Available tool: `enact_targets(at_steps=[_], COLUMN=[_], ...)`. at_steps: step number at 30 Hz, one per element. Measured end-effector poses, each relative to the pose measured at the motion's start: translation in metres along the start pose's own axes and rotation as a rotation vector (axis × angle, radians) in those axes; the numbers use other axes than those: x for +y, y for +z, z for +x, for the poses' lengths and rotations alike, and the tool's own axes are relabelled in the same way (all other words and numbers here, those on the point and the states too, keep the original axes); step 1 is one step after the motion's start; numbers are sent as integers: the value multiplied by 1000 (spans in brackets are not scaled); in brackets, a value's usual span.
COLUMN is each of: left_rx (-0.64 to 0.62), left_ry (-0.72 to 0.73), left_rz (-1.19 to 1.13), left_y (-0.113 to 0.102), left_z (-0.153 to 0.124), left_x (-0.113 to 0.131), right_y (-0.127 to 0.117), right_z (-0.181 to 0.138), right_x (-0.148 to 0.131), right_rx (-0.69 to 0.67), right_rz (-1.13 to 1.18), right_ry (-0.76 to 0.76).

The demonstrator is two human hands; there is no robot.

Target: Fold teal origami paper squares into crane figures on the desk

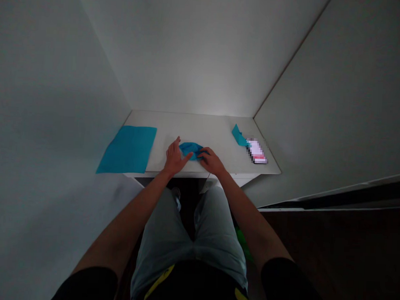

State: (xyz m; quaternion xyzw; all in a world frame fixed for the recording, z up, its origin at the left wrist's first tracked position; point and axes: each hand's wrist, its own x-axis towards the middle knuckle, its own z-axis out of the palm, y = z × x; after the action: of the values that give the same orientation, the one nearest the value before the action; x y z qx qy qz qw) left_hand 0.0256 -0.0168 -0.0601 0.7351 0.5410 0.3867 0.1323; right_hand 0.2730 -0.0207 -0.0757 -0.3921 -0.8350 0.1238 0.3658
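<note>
A small blue cloth (190, 148), bunched and partly folded, lies on the white table (201, 125) near its front edge. My left hand (175, 157) rests at the cloth's left side, its thumb and fingers apart and touching the fabric. My right hand (211, 160) presses on the cloth's right edge with its fingers curled over it. Part of the cloth is hidden under both hands.
A flat teal cloth (129, 148) lies spread at the table's left end. At the right end a crumpled teal piece (238, 135) lies next to a blurred pink-and-white object (257, 152). White walls close in on three sides; dark floor is below right.
</note>
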Motion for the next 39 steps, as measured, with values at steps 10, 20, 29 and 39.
enact_targets(at_steps=[10,20,29,39], left_rx=[32,-155,-128,-15], left_ry=[-114,68,68,-13], left_rz=[-240,1,-28,-95], left_y=[4,-3,-1,4], left_z=[2,2,3,0], left_x=[-12,0,1,1], right_y=[-7,-8,-14,-11], right_z=[2,2,6,-2], right_x=[-17,-12,-15,-9], right_rx=[81,150,57,99], right_rz=[-230,-384,-383,-214], right_ry=[189,408,419,401])
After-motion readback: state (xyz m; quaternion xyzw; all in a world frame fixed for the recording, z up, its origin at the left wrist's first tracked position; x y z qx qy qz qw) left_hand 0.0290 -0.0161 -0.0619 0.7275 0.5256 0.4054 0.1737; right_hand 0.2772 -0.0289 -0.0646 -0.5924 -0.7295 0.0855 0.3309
